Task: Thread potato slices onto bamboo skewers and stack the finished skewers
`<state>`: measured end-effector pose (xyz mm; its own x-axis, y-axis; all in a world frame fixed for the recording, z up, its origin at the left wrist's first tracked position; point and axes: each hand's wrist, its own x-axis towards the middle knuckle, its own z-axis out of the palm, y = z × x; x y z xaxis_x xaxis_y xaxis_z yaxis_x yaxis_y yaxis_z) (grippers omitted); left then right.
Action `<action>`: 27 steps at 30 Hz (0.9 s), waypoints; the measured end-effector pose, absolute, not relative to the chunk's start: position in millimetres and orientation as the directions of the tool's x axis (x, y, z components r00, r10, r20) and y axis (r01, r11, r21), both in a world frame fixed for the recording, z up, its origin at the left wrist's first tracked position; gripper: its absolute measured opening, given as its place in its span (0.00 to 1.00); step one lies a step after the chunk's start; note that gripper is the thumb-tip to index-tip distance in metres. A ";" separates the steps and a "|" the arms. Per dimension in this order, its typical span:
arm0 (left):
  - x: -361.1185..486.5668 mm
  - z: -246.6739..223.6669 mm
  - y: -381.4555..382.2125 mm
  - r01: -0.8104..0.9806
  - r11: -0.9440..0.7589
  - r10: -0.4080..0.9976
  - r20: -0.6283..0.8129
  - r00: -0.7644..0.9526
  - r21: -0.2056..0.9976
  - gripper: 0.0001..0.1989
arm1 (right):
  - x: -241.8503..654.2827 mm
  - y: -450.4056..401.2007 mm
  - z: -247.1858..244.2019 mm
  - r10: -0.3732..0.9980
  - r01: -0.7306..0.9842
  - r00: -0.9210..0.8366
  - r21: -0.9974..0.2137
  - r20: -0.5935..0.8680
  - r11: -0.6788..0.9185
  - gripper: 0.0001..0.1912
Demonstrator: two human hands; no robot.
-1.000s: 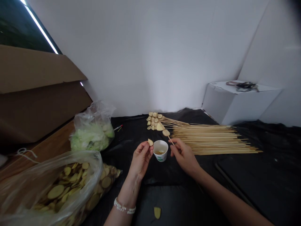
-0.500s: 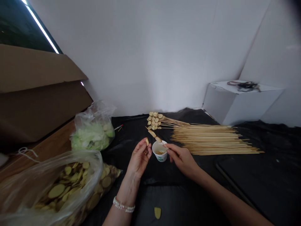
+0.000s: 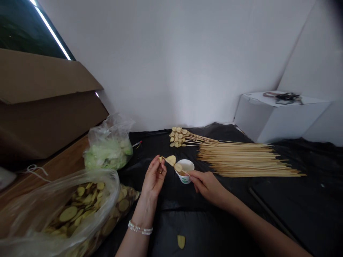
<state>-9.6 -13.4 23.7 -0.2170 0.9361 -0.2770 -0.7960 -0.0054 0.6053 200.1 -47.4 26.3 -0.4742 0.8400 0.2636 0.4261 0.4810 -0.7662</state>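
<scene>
My left hand [image 3: 154,175] pinches a small potato slice [image 3: 160,159] at the skewer's tip. Between thumb and fingers, my right hand [image 3: 206,185] grips the wooden skewer [image 3: 185,172], which carries two more slices [image 3: 170,160]. Just below and behind the skewer stands a white paper cup [image 3: 189,166], its contents partly hidden by a slice. Finished skewers with potato slices [image 3: 177,136] lie in a cluster beyond the cup. Bare skewers [image 3: 241,159] are spread in a wide pile at the right.
A large open plastic bag [image 3: 112,200] of potato slices lies at the left, with a bag of pale green vegetables [image 3: 108,153] behind it. A loose slice [image 3: 181,241] rests near the front. Cardboard box [image 3: 48,117] far left; white box [image 3: 268,117] back right.
The skewer has turned from pointing up and left to nearly level, its tip now meeting the slice in my left hand. The view has shifted slightly.
</scene>
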 end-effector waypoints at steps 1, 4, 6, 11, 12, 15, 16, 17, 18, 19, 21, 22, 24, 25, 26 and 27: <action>-10.8 23.6 -12.9 -0.798 -0.018 0.936 -0.271 -0.226 0.603 0.08 | 200.3 -47.6 26.9 0.840 0.431 -0.475 -0.763 0.262 0.481 0.16; -13.6 23.2 -11.7 -0.796 -0.045 0.933 -0.259 -0.250 0.603 0.08 | 200.7 -48.1 27.4 0.834 0.443 -0.484 -0.748 0.264 0.494 0.16; -14.5 23.3 -11.6 -0.791 -0.055 0.934 -0.249 -0.257 0.610 0.08 | 200.9 -48.5 27.5 0.822 0.447 -0.499 -0.731 0.274 0.515 0.17; -13.6 25.3 -12.8 -0.773 -0.078 0.937 -0.219 -0.273 0.630 0.08 | 201.3 -50.0 29.4 0.802 0.450 -0.522 -0.705 0.289 0.548 0.17; -13.3 25.7 -12.9 -0.770 -0.083 0.937 -0.212 -0.276 0.633 0.07 | 201.4 -50.1 29.7 0.803 0.454 -0.523 -0.703 0.287 0.547 0.17; -12.9 26.4 -12.8 -0.758 -0.100 0.937 -0.195 -0.290 0.645 0.07 | 201.4 -50.0 30.0 0.805 0.464 -0.525 -0.699 0.277 0.544 0.18; -13.0 26.3 -12.6 -0.752 -0.107 0.936 -0.190 -0.298 0.650 0.07 | 201.4 -49.8 29.9 0.804 0.465 -0.527 -0.699 0.275 0.544 0.18; -13.1 26.2 -12.5 -0.748 -0.114 0.934 -0.186 -0.304 0.654 0.07 | 201.3 -49.6 29.6 0.803 0.463 -0.528 -0.700 0.274 0.544 0.18; -13.3 26.0 -12.4 -0.745 -0.120 0.933 -0.182 -0.311 0.656 0.07 | 201.3 -49.5 29.3 0.803 0.460 -0.529 -0.703 0.274 0.543 0.18; -13.4 25.8 -12.4 -0.741 -0.126 0.932 -0.177 -0.316 0.659 0.07 | 201.3 -49.4 29.0 0.804 0.457 -0.528 -0.706 0.274 0.541 0.18; -13.7 25.5 -12.6 -0.733 -0.137 0.930 -0.167 -0.326 0.666 0.07 | 201.2 -49.2 28.4 0.808 0.456 -0.523 -0.712 0.271 0.534 0.18; -13.7 25.6 -12.8 -0.728 -0.141 0.930 -0.163 -0.330 0.671 0.07 | 201.2 -49.1 28.1 0.811 0.457 -0.518 -0.715 0.271 0.530 0.18; -13.7 26.1 -13.3 -0.718 -0.146 0.930 -0.154 -0.335 0.681 0.07 | 201.2 -48.9 27.6 0.819 0.462 -0.508 -0.718 0.266 0.520 0.18; -13.7 26.5 -13.7 -0.713 -0.147 0.930 -0.150 -0.336 0.686 0.07 | 201.1 -48.8 27.5 0.822 0.464 -0.505 -0.720 0.262 0.515 0.17; -13.6 27.0 -14.0 -0.707 -0.146 0.930 -0.147 -0.336 0.692 0.08 | 201.0 -48.7 27.4 0.824 0.467 -0.503 -0.721 0.260 0.512 0.17; -13.6 27.5 -14.3 -0.700 -0.144 0.931 -0.144 -0.336 0.699 0.08 | 200.9 -48.7 27.5 0.826 0.469 -0.500 -0.721 0.259 0.510 0.17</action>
<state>-13.6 -14.3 27.5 -0.3357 0.9308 -0.1444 -0.7002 -0.1441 0.6992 200.9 -48.7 27.5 -0.5003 0.8261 0.2592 0.4694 0.5103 -0.7206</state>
